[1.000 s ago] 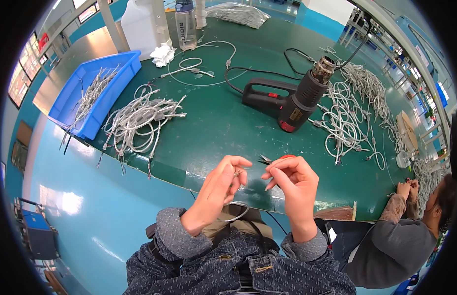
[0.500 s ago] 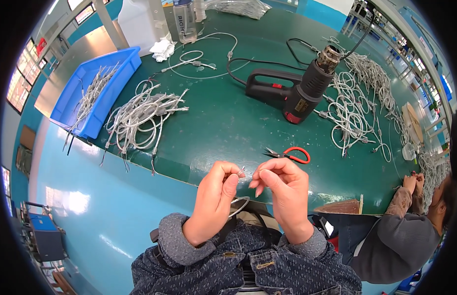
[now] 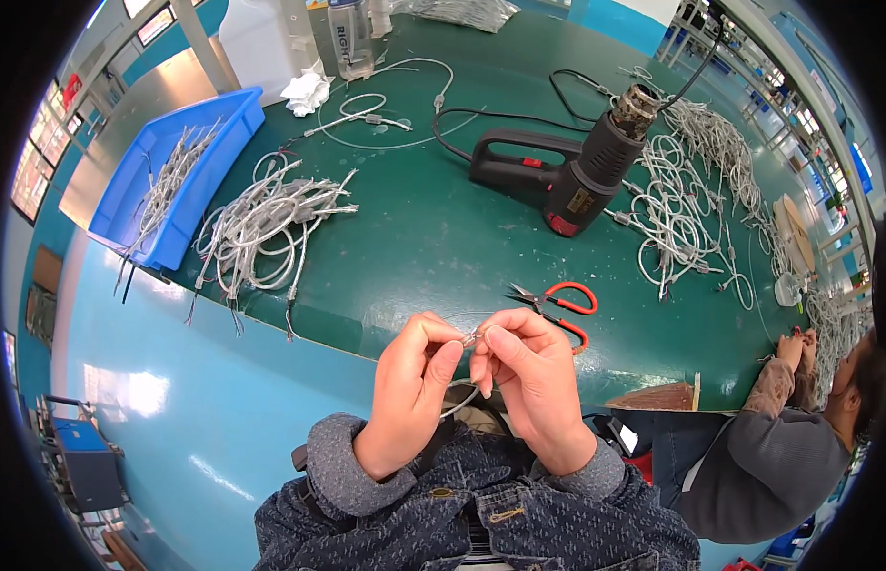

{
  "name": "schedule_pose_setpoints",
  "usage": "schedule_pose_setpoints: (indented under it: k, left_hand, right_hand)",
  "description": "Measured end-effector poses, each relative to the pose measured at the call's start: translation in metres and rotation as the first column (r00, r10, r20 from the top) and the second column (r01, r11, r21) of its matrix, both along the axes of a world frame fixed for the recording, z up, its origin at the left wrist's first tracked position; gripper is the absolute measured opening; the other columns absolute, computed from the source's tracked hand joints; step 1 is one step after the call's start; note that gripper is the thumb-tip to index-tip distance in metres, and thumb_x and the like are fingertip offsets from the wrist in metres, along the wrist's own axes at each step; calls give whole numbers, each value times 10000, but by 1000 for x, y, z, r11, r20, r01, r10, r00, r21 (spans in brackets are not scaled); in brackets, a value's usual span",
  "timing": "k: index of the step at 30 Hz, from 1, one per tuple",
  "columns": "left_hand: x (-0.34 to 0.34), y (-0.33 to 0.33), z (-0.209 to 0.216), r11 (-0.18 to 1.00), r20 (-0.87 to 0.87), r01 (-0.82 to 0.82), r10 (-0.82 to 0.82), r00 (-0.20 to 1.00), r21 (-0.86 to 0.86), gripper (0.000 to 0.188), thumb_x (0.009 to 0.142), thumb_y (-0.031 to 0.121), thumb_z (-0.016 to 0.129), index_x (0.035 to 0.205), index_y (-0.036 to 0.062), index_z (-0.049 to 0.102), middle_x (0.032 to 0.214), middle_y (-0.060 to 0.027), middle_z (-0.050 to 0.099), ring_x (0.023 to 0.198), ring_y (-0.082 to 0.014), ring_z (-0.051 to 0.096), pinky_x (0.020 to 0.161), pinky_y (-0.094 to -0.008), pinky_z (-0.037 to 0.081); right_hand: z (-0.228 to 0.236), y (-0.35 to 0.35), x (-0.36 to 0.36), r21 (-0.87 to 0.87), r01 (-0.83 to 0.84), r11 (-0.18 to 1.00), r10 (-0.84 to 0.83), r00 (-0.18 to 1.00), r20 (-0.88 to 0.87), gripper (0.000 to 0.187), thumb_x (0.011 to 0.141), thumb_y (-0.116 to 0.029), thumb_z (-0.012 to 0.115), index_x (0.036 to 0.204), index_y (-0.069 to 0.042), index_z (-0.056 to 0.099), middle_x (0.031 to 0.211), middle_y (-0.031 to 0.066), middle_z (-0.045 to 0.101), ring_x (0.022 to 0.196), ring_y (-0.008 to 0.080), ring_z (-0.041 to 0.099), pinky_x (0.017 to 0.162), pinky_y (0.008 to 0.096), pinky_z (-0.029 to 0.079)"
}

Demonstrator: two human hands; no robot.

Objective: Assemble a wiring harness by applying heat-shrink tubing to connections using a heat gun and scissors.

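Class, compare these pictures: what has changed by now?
The right hand has moved left to meet the left hand at the thin wires. The red-handled scissors, mostly hidden behind the right hand at first, now lie in view on the table. The heat gun, blue tray and cable bundle stayed put.

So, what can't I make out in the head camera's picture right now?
All in the head view:
Thin wires: too small to count, partly covered by the left hand and right hand.
Pale cable: partly hidden by the left hand.
White jug and clear bottle: tops cut off by the upper edge.
Co-worker's hands: too small to show what they handle.
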State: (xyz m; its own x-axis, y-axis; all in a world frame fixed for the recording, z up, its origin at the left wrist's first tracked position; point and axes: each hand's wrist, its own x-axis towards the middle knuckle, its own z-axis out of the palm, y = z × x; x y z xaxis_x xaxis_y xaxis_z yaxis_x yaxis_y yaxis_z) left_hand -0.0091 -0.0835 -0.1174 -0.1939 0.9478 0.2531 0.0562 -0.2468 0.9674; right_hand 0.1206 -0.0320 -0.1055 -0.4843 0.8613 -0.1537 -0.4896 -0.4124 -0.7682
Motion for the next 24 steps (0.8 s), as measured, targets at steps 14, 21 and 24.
schedule_pose_setpoints:
  k: [14, 21, 24]
  left_hand:
    - [1, -2, 4, 1000, 52, 1, 0, 999, -6, 139, 963, 132, 479, 925, -1, 471, 817, -40, 479, 568, -48, 408, 496, -195, 321]
    - [2, -3, 5, 1000, 58, -3, 4, 998, -19, 145, 961, 135, 484, 923, -4, 474, 820, -44, 482, 570, -50, 419, 498, -194, 329]
    - [2, -3, 6, 1000, 59, -4, 5, 998, -28, 145, 960, 135, 487, 924, -5, 475, 821, -45, 483, 571, -51, 422, 499, -193, 332]
  right_hand:
    - [0, -2, 0, 23, -3, 1000, 3, 1000, 11, 122, 899, -109, 569, 910, 12, 564, 812, 91, 607, 655, 149, 599, 529, 230, 462]
    - [-1, -3, 1, 35, 2, 999, -3, 1000, 21, 125, 898, -113, 573, 911, 11, 565, 814, 92, 610, 659, 149, 602, 535, 229, 464]
    - [-1, -3, 0, 40, 4, 999, -5, 1000, 27, 123, 897, -111, 574, 910, 11, 565, 813, 93, 611, 660, 150, 604, 536, 229, 465]
